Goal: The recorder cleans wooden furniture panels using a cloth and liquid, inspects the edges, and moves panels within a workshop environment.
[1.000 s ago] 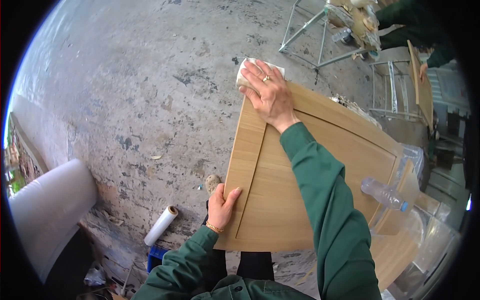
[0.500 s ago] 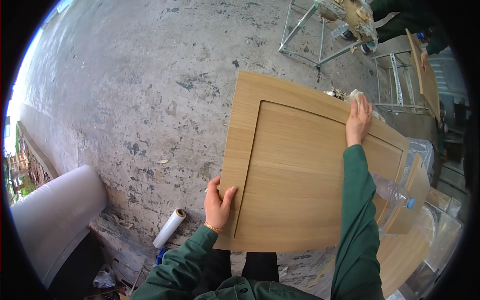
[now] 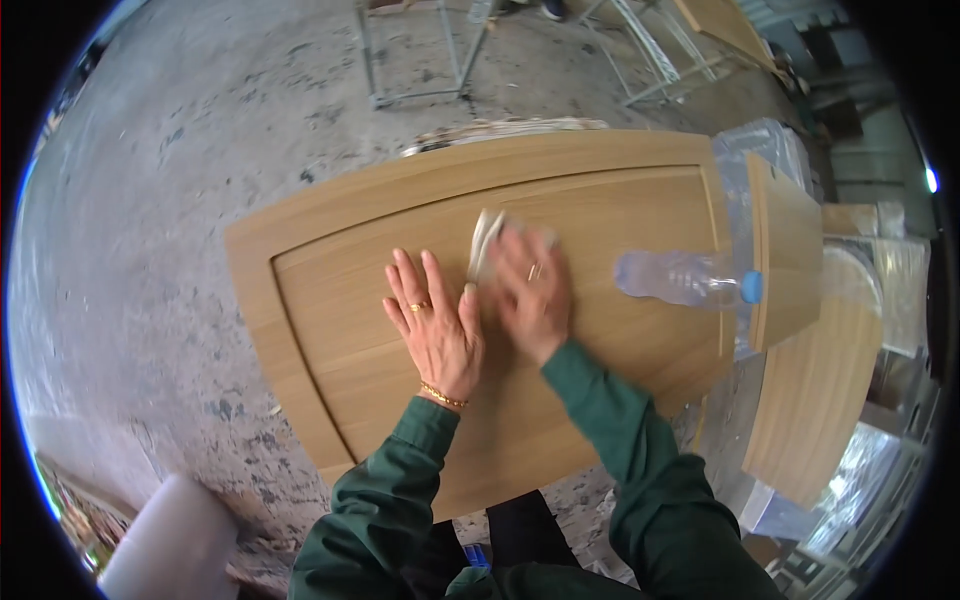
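While the left hand (image 3: 440, 345) lies flat on the one wooden panel (image 3: 360, 390), fingers spread, released, the right hand (image 3: 532, 290) partly hides one pale cloth (image 3: 486, 237) at the panel's middle, its blurred grip impossible to tell. One bottle (image 3: 680, 278) lies at the panel's right end, any lettering too blurred to read. Beyond the panel, two metal stands (image 3: 420, 97) are cut off above.

Scuffed grey floor (image 3: 170, 250), 2 metal stands (image 3: 418, 97), bright light (image 3: 931, 180)
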{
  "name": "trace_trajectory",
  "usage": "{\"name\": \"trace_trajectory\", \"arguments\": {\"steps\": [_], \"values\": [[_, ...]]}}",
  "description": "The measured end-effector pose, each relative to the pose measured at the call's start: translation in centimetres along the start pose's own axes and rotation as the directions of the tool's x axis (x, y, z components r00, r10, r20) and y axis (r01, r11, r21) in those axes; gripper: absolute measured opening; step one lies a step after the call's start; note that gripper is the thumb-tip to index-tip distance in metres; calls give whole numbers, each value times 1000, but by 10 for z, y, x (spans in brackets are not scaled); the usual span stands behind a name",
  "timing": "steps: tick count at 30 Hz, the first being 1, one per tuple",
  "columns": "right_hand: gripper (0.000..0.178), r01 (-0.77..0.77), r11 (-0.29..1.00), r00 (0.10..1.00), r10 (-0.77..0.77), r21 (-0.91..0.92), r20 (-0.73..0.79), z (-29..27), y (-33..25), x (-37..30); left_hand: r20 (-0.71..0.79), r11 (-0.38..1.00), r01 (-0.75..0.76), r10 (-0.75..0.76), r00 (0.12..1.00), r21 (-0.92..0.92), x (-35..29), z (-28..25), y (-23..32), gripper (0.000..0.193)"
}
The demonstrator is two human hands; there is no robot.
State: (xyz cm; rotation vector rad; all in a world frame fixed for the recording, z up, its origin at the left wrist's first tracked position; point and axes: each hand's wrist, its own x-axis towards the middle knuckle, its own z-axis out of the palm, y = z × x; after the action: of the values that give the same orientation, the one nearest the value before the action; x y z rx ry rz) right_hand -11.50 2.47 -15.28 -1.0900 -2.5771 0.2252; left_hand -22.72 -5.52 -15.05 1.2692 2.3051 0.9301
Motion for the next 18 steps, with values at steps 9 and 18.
{"name": "trace_trajectory", "arguments": {"steps": [9, 18], "values": [[43, -379, 918, 917, 390, -118, 87, -116, 95, -202, 68, 870, -68, 40, 997, 489, 5, 64, 69, 61], [31, -292, 956, 845, 250, -17, -473, -139, 276, -42, 68, 799, -81, 50, 996, 595, 3, 69, 72, 60]]}}
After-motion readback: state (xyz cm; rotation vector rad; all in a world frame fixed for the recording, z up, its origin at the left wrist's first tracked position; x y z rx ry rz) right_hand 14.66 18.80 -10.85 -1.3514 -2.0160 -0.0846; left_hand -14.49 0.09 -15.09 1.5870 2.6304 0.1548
